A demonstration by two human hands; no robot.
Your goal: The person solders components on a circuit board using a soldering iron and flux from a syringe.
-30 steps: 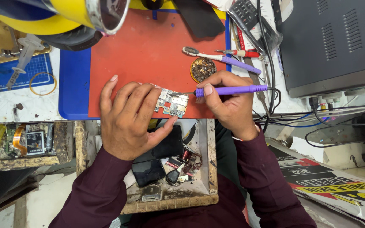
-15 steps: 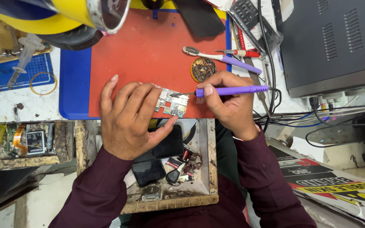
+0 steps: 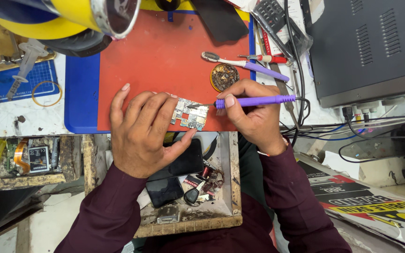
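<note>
Left hand (image 3: 139,133) lies flat, fingers spread, pinning small circuit board (image 3: 191,114) to red mat (image 3: 165,51) at its near edge. Right hand (image 3: 254,117) is closed round purple soldering iron (image 3: 254,100), tip on board. Step, judged: soldering one joint. Next calls for steady tip, unmoving board.
</note>
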